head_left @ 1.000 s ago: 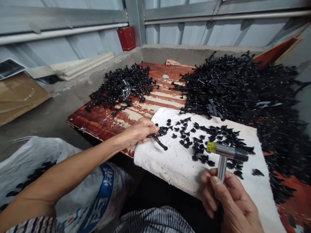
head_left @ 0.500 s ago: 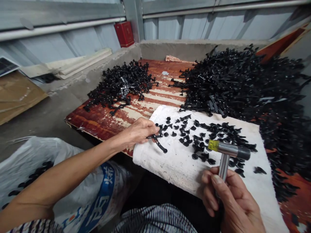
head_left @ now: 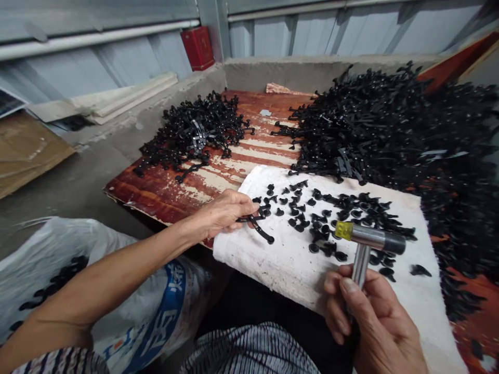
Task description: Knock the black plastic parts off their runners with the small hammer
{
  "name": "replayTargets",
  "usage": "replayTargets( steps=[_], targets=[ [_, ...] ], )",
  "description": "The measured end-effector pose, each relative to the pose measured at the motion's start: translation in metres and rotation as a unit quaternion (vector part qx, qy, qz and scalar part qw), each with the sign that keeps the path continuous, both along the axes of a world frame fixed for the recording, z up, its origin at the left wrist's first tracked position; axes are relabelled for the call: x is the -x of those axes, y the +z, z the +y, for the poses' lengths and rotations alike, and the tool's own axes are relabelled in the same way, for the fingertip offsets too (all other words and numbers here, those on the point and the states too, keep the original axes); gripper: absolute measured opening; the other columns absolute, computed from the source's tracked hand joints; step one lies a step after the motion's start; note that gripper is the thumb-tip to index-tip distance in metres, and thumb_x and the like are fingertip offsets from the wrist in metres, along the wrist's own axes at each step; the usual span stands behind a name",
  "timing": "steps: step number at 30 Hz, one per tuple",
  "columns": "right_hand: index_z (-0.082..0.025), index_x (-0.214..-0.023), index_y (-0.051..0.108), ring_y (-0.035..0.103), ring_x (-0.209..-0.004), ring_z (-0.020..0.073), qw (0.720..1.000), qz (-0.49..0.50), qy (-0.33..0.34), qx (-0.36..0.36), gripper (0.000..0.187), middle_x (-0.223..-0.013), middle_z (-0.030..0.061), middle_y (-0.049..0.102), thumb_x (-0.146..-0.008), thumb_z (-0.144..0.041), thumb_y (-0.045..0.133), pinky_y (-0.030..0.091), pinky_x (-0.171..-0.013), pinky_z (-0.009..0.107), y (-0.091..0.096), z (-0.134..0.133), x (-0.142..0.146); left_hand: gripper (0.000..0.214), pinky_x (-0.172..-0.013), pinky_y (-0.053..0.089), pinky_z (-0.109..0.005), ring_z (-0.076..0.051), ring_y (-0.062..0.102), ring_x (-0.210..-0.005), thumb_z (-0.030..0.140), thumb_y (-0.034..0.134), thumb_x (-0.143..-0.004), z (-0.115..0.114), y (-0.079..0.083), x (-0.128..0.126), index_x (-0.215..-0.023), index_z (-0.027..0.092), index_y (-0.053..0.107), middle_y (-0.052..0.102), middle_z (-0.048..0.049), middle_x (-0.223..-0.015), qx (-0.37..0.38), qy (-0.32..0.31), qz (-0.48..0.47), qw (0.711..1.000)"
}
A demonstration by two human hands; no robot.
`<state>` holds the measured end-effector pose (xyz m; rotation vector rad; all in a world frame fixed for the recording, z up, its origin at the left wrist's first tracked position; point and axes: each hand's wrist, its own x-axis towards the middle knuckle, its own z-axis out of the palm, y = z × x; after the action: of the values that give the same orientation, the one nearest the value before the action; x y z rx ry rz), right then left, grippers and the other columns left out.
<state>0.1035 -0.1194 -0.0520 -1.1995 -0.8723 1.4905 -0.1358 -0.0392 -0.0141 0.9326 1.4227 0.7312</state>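
Note:
My left hand (head_left: 224, 212) pinches a black plastic sprue piece (head_left: 260, 228) at the left edge of a white slab (head_left: 288, 265). My right hand (head_left: 374, 322) is closed round the metal handle of a small hammer (head_left: 368, 239) with a yellow tip and a black tip, held upright over the slab's near side. Several small black loose parts (head_left: 331, 218) lie scattered on the slab between the two hands.
A large heap of black sprue pieces (head_left: 390, 130) fills the right of the worn red board (head_left: 163, 192); a smaller heap (head_left: 195, 132) lies at its far left. A white sack (head_left: 128, 317) with black parts sits at the lower left. A red box (head_left: 198, 48) stands against the wall.
The view has shifted slightly. My left hand keeps its pinch on the sprue piece, and the hammer stays held over the slab with hardly any movement.

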Motion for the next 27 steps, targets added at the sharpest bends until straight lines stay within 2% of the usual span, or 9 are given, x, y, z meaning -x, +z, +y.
replayTargets(
  steps=[10, 21, 24, 27],
  targets=[
    [-0.024, -0.091, 0.062, 0.045, -0.039, 0.0049, 1.000, -0.012, 0.001, -0.002, 0.023, -0.074, -0.0012, 0.063, -0.081, -0.041, 0.073, 0.038, -0.033, 0.016, -0.004, 0.000, -0.003, 0.027, -0.029, 0.012, -0.014, 0.001, 0.032, -0.028, 0.015, 0.057, -0.089, 0.001, -0.007, 0.003, -0.063, 0.008, 0.061, 0.063, -0.0058, -0.058, -0.015, -0.001, -0.016, 1.000],
    [-0.024, -0.091, 0.061, 0.045, -0.039, 0.0049, 1.000, -0.015, 0.001, -0.003, 0.023, -0.074, -0.0012, 0.062, -0.081, -0.041, 0.072, 0.038, -0.034, 0.017, -0.005, 0.000, -0.002, 0.027, -0.029, 0.013, -0.015, 0.000, 0.033, -0.028, 0.015, 0.056, -0.089, -0.001, -0.007, 0.000, -0.063, 0.010, 0.060, 0.062, -0.0044, -0.054, -0.020, -0.002, 0.020, 1.000],
    [-0.025, -0.094, 0.061, 0.045, -0.040, 0.0054, 1.000, -0.024, 0.018, -0.009, 0.022, -0.075, -0.0011, 0.063, -0.083, -0.043, 0.069, 0.038, -0.033, 0.016, -0.004, -0.001, -0.005, 0.027, -0.030, 0.014, -0.015, 0.000, 0.031, -0.027, 0.013, 0.055, -0.090, -0.002, -0.003, -0.003, -0.063, 0.011, 0.058, 0.061, -0.0028, -0.050, -0.019, 0.001, 0.038, 0.999],
    [-0.027, -0.100, 0.062, 0.048, -0.042, 0.0077, 0.991, -0.109, 0.068, -0.033, 0.022, -0.074, -0.0010, 0.063, -0.088, -0.045, 0.062, 0.040, -0.033, 0.017, 0.000, -0.001, -0.012, 0.027, -0.030, 0.013, -0.015, 0.001, 0.028, -0.026, 0.013, 0.054, -0.090, -0.003, -0.002, -0.004, -0.063, 0.012, 0.056, 0.059, -0.0007, -0.047, -0.022, -0.003, 0.059, 0.998]
  ],
)
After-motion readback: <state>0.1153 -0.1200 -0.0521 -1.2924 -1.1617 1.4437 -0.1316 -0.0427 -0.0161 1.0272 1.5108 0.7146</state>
